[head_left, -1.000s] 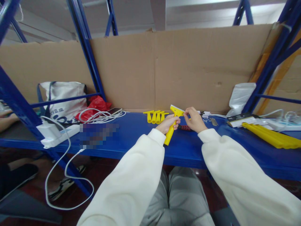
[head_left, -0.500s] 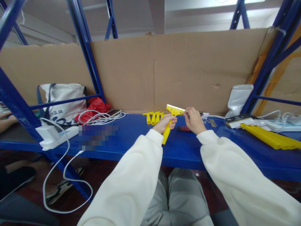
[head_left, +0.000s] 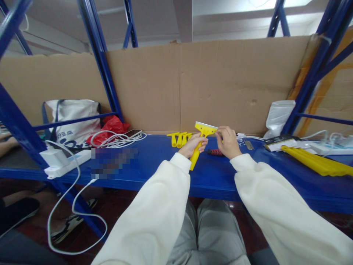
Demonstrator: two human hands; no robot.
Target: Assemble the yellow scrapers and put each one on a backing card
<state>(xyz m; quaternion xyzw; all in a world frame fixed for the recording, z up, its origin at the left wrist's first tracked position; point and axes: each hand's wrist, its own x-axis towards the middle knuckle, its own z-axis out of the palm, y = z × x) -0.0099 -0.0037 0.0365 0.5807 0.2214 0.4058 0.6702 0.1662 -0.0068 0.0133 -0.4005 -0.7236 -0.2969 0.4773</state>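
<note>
My left hand (head_left: pixel 192 145) is wrapped round the handle of a yellow scraper (head_left: pixel 195 159), just below its head. The scraper's wide head points up and away, with a pale metal blade (head_left: pixel 205 125) along its top edge. My right hand (head_left: pixel 228 141) is closed in a pinch at the right end of the head; what lies between the fingertips is mostly hidden. Beneath the right hand, a red and black tool handle (head_left: pixel 214 152) lies on the blue bench (head_left: pixel 154 162). Several similar yellow scrapers (head_left: pixel 179 140) lie beyond my left hand.
Long yellow pieces (head_left: pixel 314 162) and a black and white box (head_left: pixel 281 142) lie at the right. A small flat metal piece (head_left: pixel 249 145) rests nearer the middle. On the left are a power strip (head_left: pixel 67 163), coiled white cables (head_left: pixel 118 140) and a cloth bag (head_left: pixel 74 121). Cardboard (head_left: pixel 234 81) walls the back.
The scraper's head has tilted slightly, showing more of its yellow face and less of the blade. Both hands keep nearly the same place; the view has shifted a little.
</note>
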